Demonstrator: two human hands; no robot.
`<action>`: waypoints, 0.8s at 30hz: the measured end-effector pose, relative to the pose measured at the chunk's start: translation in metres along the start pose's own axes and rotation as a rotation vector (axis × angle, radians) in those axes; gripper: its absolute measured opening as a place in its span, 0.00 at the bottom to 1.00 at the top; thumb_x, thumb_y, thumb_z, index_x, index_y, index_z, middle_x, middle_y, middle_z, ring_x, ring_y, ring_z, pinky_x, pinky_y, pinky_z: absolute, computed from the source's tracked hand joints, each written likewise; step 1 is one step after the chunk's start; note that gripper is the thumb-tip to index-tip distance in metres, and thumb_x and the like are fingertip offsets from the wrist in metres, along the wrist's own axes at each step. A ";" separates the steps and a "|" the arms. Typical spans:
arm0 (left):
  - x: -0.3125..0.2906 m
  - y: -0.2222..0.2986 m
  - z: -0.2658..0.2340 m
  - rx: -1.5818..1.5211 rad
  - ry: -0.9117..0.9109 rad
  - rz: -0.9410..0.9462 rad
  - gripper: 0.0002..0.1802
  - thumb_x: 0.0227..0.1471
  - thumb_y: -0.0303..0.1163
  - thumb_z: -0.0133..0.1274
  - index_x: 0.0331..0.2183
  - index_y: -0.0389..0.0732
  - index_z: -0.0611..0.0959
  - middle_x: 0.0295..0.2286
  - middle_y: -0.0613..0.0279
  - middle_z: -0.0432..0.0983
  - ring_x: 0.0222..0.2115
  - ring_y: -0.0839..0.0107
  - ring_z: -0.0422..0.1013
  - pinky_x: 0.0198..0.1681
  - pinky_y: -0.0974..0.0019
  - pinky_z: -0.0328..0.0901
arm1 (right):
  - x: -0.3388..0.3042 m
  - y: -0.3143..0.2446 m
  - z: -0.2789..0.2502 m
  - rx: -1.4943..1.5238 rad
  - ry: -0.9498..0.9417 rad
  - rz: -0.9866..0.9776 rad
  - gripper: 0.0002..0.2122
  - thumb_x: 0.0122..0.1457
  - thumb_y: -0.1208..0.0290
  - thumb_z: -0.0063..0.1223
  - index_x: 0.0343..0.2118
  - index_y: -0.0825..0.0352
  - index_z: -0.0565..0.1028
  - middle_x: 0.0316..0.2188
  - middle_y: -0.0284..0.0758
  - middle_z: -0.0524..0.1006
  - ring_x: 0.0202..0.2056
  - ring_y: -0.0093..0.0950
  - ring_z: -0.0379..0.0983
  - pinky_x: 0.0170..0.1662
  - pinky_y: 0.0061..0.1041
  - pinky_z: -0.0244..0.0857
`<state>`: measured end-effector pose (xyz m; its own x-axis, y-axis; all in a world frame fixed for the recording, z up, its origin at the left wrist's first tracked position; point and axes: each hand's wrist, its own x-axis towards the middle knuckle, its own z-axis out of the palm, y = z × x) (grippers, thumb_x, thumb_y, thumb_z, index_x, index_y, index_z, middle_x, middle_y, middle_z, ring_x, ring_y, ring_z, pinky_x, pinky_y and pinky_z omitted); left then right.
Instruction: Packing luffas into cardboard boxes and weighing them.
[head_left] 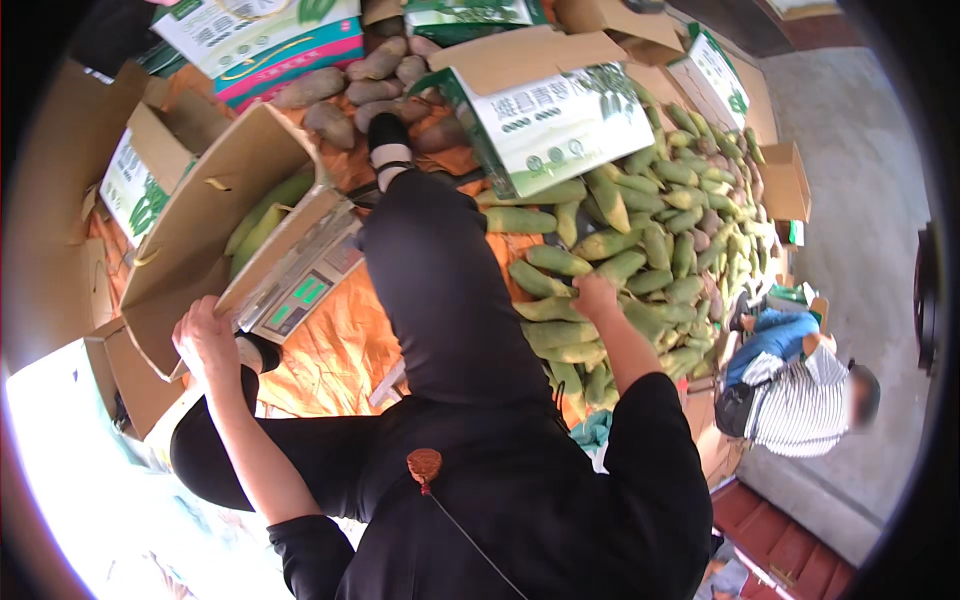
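Observation:
My left hand (205, 345) holds the near edge of an open cardboard box (200, 225), its fingers bent over the rim. Inside the box lie a few green radishes (262, 235). The box rests on a digital scale (300, 295) with a lit green display. My right hand (597, 297) is down at the left part of a large heap of green radishes (655, 240). Its fingers are curled at the end of one radish (558, 261); the fingertips are partly hidden.
Reddish-brown roots (375, 90) lie beyond my foot on an orange sheet (340, 350). A printed white-and-green carton (560, 120) stands against the heap; more cartons (260, 40) are at the far left. Another person (795, 385) in a striped top sits at the right.

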<state>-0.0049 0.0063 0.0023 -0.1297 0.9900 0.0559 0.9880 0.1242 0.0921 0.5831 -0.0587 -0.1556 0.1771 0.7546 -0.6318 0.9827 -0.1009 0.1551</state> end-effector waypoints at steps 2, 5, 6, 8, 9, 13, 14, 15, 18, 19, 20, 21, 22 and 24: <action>-0.001 -0.002 -0.001 0.009 0.003 -0.032 0.12 0.34 0.23 0.56 0.29 0.41 0.79 0.27 0.58 0.75 0.34 0.57 0.71 0.42 0.56 0.62 | -0.001 -0.019 0.020 -0.080 0.049 -0.060 0.18 0.41 0.63 0.63 0.38 0.57 0.74 0.39 0.35 0.74 0.46 0.37 0.69 0.48 0.40 0.64; 0.001 0.012 -0.003 -0.001 0.039 -0.023 0.09 0.34 0.25 0.59 0.26 0.42 0.79 0.26 0.59 0.74 0.33 0.57 0.70 0.43 0.57 0.61 | -0.001 -0.034 0.038 -0.162 -0.075 -0.128 0.17 0.45 0.64 0.61 0.39 0.56 0.72 0.41 0.33 0.72 0.49 0.36 0.66 0.49 0.47 0.60; 0.000 0.006 0.001 -0.017 0.024 -0.027 0.09 0.34 0.25 0.59 0.25 0.42 0.79 0.25 0.59 0.74 0.33 0.57 0.70 0.44 0.57 0.60 | 0.000 -0.038 0.044 -0.208 -0.127 -0.129 0.16 0.47 0.65 0.59 0.40 0.55 0.72 0.42 0.32 0.72 0.50 0.35 0.65 0.49 0.49 0.59; -0.002 0.006 0.001 -0.033 0.033 -0.020 0.08 0.35 0.25 0.59 0.24 0.43 0.79 0.24 0.60 0.73 0.32 0.59 0.70 0.45 0.58 0.59 | -0.003 -0.044 0.049 -0.247 -0.100 -0.086 0.14 0.50 0.70 0.55 0.42 0.54 0.71 0.44 0.32 0.70 0.50 0.35 0.65 0.52 0.49 0.55; -0.003 0.008 0.000 -0.034 0.040 -0.025 0.07 0.35 0.25 0.59 0.24 0.44 0.79 0.24 0.61 0.73 0.32 0.59 0.70 0.46 0.57 0.59 | -0.003 -0.043 0.050 -0.258 -0.123 -0.051 0.15 0.51 0.71 0.54 0.42 0.54 0.71 0.44 0.33 0.70 0.50 0.35 0.65 0.53 0.49 0.54; -0.005 0.006 -0.003 -0.064 0.061 -0.048 0.07 0.37 0.25 0.58 0.24 0.44 0.78 0.24 0.62 0.71 0.32 0.61 0.70 0.50 0.56 0.58 | 0.000 -0.045 0.040 -0.287 -0.123 -0.033 0.14 0.52 0.70 0.53 0.43 0.57 0.70 0.44 0.35 0.70 0.51 0.36 0.64 0.54 0.48 0.54; -0.006 0.006 -0.003 -0.057 0.058 -0.052 0.07 0.37 0.25 0.58 0.24 0.44 0.78 0.24 0.62 0.71 0.33 0.62 0.70 0.51 0.55 0.57 | -0.002 -0.046 0.035 -0.282 -0.135 -0.007 0.14 0.52 0.69 0.54 0.43 0.57 0.70 0.44 0.36 0.70 0.51 0.37 0.64 0.53 0.46 0.56; -0.006 0.006 -0.002 -0.056 0.065 -0.055 0.07 0.37 0.25 0.59 0.24 0.44 0.78 0.24 0.62 0.72 0.32 0.61 0.70 0.50 0.55 0.57 | -0.003 -0.047 0.029 -0.278 -0.148 0.022 0.15 0.52 0.68 0.55 0.43 0.58 0.70 0.45 0.37 0.70 0.51 0.37 0.64 0.52 0.45 0.58; -0.004 0.006 -0.002 -0.055 0.062 -0.080 0.08 0.37 0.26 0.59 0.26 0.43 0.78 0.25 0.61 0.72 0.33 0.60 0.70 0.50 0.55 0.57 | 0.003 -0.038 0.015 -0.204 -0.126 0.101 0.18 0.50 0.66 0.57 0.44 0.59 0.69 0.46 0.38 0.70 0.50 0.40 0.65 0.49 0.42 0.63; -0.004 0.006 -0.004 -0.082 0.052 -0.082 0.08 0.37 0.26 0.58 0.27 0.43 0.79 0.26 0.61 0.73 0.33 0.60 0.70 0.50 0.55 0.57 | 0.001 -0.035 0.005 -0.150 -0.037 0.068 0.20 0.44 0.66 0.62 0.42 0.61 0.71 0.42 0.40 0.72 0.46 0.41 0.68 0.46 0.40 0.66; -0.005 0.006 -0.006 -0.109 0.042 -0.085 0.08 0.38 0.26 0.58 0.28 0.43 0.79 0.26 0.61 0.73 0.34 0.60 0.70 0.51 0.54 0.57 | 0.001 -0.033 -0.007 -0.159 -0.030 0.058 0.20 0.44 0.66 0.62 0.42 0.61 0.71 0.42 0.40 0.72 0.46 0.41 0.68 0.46 0.40 0.66; -0.006 0.006 -0.009 -0.152 0.036 -0.094 0.10 0.38 0.26 0.58 0.30 0.43 0.79 0.27 0.61 0.73 0.35 0.61 0.69 0.52 0.54 0.56 | -0.001 -0.032 -0.027 -0.026 0.026 -0.001 0.22 0.42 0.68 0.62 0.43 0.61 0.70 0.42 0.40 0.72 0.46 0.42 0.68 0.46 0.38 0.66; -0.007 0.006 -0.010 -0.150 0.044 -0.110 0.10 0.38 0.26 0.58 0.30 0.43 0.79 0.27 0.61 0.73 0.35 0.61 0.69 0.52 0.54 0.56 | -0.004 -0.035 -0.047 0.106 0.080 -0.064 0.24 0.40 0.70 0.63 0.43 0.61 0.70 0.41 0.41 0.72 0.46 0.43 0.68 0.46 0.37 0.65; -0.007 0.011 -0.009 -0.216 0.123 -0.038 0.10 0.40 0.26 0.56 0.31 0.43 0.79 0.27 0.62 0.72 0.35 0.62 0.69 0.52 0.53 0.56 | -0.017 -0.047 -0.096 0.262 0.227 -0.112 0.26 0.34 0.71 0.65 0.42 0.64 0.71 0.39 0.43 0.73 0.43 0.43 0.70 0.46 0.34 0.65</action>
<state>0.0057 -0.0003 0.0116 -0.1889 0.9675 0.1679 0.9429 0.1309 0.3063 0.5284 -0.0047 -0.0796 0.0806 0.8923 -0.4443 0.9809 -0.1503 -0.1239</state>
